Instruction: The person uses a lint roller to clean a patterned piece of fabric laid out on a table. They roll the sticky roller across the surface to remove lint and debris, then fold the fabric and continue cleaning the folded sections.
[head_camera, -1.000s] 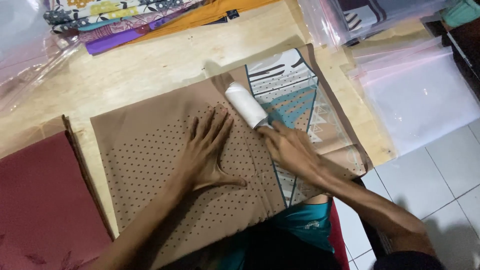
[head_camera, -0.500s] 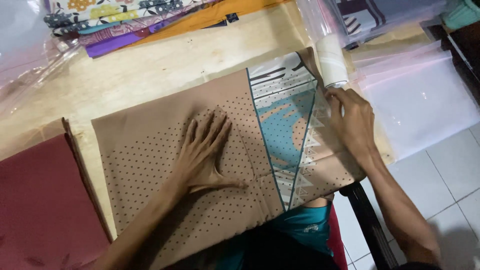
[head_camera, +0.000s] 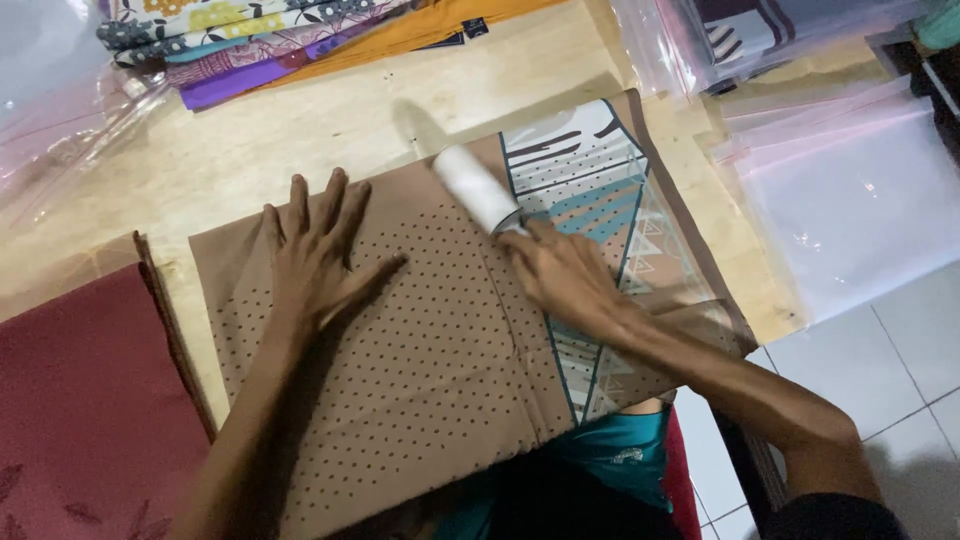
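**Hands on dotted brown cloth, lint roller at its upper middle**

Left hand (head_camera: 318, 262) pressed flat on the folded brown dotted cloth (head_camera: 420, 370), fingers spread wide, palm down, gripping nothing. Right hand (head_camera: 562, 275) closed around the handle of a white lint roller (head_camera: 477, 188), handle itself hidden under the fingers. Roller head lying tilted on the cloth, just left of the patterned panel (head_camera: 590, 190) of teal, white and grey stripes and triangles. Hands apart, left toward the cloth's left half, right at the seam between dotted field and panel.

Cloth spread on a pale wooden table (head_camera: 300, 130), its near edge hanging over toward the body. Dark red cloth (head_camera: 80, 400) just beside it on the left, edges close. Stack of folded colourful fabrics (head_camera: 260, 40) at the far edge. Clear plastic bags (head_camera: 850, 190) to the right, well apart from the hands; more clear plastic (head_camera: 50, 120) at far left. White tiled floor (head_camera: 870, 370) lower right.
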